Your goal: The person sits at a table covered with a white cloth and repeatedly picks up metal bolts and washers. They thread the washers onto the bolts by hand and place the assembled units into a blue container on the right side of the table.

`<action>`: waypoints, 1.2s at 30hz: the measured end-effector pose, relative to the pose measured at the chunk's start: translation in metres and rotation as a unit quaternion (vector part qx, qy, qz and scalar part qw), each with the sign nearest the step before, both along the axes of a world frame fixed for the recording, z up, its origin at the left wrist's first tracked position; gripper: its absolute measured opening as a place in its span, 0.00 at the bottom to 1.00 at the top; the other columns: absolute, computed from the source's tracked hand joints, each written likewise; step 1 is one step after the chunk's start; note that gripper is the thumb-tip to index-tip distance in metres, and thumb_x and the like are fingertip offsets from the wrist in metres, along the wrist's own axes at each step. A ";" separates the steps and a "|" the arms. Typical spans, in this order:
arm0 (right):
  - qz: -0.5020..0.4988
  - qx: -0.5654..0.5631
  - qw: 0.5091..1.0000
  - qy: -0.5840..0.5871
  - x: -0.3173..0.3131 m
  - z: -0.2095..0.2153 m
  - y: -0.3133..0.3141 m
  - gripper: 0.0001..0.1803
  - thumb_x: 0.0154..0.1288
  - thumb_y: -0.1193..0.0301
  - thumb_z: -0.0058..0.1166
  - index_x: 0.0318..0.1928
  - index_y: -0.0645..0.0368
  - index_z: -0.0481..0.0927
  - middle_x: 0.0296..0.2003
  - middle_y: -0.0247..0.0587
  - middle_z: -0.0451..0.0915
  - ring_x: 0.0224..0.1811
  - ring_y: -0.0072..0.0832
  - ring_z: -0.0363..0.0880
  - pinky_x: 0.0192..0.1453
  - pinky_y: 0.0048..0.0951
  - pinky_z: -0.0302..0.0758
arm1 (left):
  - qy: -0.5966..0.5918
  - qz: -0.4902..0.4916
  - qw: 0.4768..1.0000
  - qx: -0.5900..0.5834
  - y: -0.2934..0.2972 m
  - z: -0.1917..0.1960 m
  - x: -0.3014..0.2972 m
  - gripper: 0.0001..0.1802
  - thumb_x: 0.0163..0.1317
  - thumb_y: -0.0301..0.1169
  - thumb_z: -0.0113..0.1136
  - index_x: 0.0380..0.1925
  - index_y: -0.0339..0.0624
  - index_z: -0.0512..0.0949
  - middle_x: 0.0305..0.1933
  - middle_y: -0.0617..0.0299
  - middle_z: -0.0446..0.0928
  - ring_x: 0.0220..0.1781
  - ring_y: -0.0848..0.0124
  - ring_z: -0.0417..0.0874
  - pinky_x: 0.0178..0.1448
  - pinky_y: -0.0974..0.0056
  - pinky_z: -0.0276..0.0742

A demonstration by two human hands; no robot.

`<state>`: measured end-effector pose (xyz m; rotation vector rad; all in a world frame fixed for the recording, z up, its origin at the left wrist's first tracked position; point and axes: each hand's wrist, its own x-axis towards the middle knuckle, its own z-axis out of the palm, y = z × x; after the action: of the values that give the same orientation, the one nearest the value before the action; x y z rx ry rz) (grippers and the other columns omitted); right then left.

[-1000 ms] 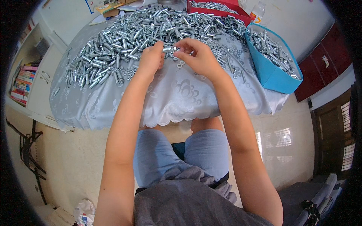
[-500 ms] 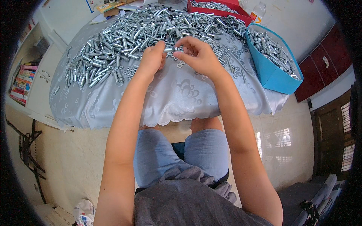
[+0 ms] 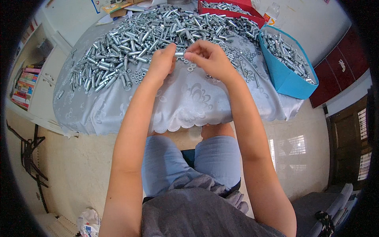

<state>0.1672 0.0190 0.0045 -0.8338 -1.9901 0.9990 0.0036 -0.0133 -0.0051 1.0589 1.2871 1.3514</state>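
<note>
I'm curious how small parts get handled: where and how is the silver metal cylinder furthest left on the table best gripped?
Probably pinch the silver metal cylinder mid-length from above, across its long sides: it lies flat, apart from the heaped silver parts.

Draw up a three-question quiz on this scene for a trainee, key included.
1. True or false: the blue bin stands further right than the right hand.

2. What does the left hand hold?
A) a pen
B) a metal cylinder
C) a cup

3. Fill in the colour: just left of the bottle, at the back of the table, stands a ____ box.

Key: 1. True. 2. B. 3. Red.
</note>
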 end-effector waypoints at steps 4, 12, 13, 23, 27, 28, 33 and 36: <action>-0.033 0.037 0.998 0.042 -0.003 -0.005 0.000 0.11 0.55 0.68 0.58 0.34 0.62 0.75 0.26 0.29 0.73 0.21 0.12 0.65 0.23 0.16 0.62 | -0.006 0.004 1.000 -0.008 -0.001 0.003 0.004 0.20 0.58 0.45 0.47 0.12 0.49 0.61 0.11 0.73 0.56 0.12 0.80 0.54 0.17 0.71 0.49; 0.021 0.035 0.997 0.061 -0.004 -0.004 -0.002 0.14 0.53 0.64 0.59 0.33 0.63 0.75 0.23 0.32 0.74 0.23 0.17 0.68 0.25 0.20 0.66 | 0.025 0.009 1.000 0.000 -0.004 0.005 0.007 0.20 0.58 0.45 0.47 0.12 0.48 0.63 0.12 0.72 0.57 0.12 0.80 0.54 0.18 0.71 0.49; 0.022 0.079 0.992 0.097 -0.007 -0.006 -0.003 0.16 0.52 0.63 0.59 0.33 0.63 0.76 0.22 0.33 0.74 0.23 0.18 0.69 0.25 0.22 0.67 | 0.022 0.007 1.000 -0.004 -0.004 0.005 0.005 0.20 0.58 0.46 0.47 0.13 0.48 0.63 0.12 0.72 0.57 0.12 0.80 0.55 0.18 0.71 0.49; 0.039 0.037 0.999 -0.002 -0.003 -0.007 0.001 0.13 0.54 0.67 0.59 0.35 0.62 0.74 0.23 0.30 0.71 0.21 0.14 0.67 0.25 0.19 0.66 | 0.019 -0.018 1.000 0.000 0.001 -0.002 0.002 0.20 0.58 0.46 0.47 0.13 0.48 0.64 0.12 0.73 0.57 0.12 0.80 0.56 0.17 0.72 0.51; -0.001 0.041 0.999 0.019 -0.007 -0.005 -0.008 0.13 0.55 0.64 0.57 0.32 0.62 0.75 0.20 0.32 0.72 0.21 0.18 0.67 0.27 0.21 0.67 | 0.015 -0.023 1.000 -0.001 0.001 -0.002 0.003 0.21 0.58 0.47 0.48 0.13 0.47 0.64 0.12 0.72 0.57 0.12 0.80 0.56 0.17 0.72 0.51; -0.024 0.089 0.995 0.048 -0.009 -0.005 -0.010 0.14 0.56 0.63 0.56 0.31 0.62 0.76 0.19 0.33 0.72 0.21 0.20 0.67 0.28 0.22 0.67 | 0.024 -0.015 1.000 -0.005 0.001 -0.001 0.003 0.21 0.58 0.48 0.48 0.13 0.47 0.64 0.12 0.72 0.57 0.12 0.80 0.56 0.17 0.72 0.51; 0.014 0.038 0.999 -0.030 -0.004 -0.003 -0.006 0.17 0.60 0.60 0.50 0.28 0.64 0.76 0.16 0.37 0.71 0.20 0.22 0.66 0.27 0.25 0.66 | 0.028 -0.009 0.999 -0.019 0.003 0.000 0.002 0.23 0.57 0.50 0.49 0.12 0.47 0.64 0.12 0.71 0.58 0.12 0.80 0.56 0.17 0.72 0.51; 0.020 0.003 0.998 -0.053 -0.003 0.007 -0.013 0.19 0.60 0.59 0.49 0.27 0.65 0.76 0.16 0.37 0.71 0.19 0.22 0.66 0.26 0.25 0.66 | 0.041 0.003 0.999 -0.016 0.002 -0.001 0.003 0.23 0.56 0.50 0.50 0.12 0.47 0.64 0.11 0.71 0.59 0.12 0.80 0.56 0.18 0.72 0.51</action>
<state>0.1639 0.0061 0.0110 -0.8626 -2.1062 0.9895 0.0066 -0.0109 -0.0058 1.0992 1.3678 1.2997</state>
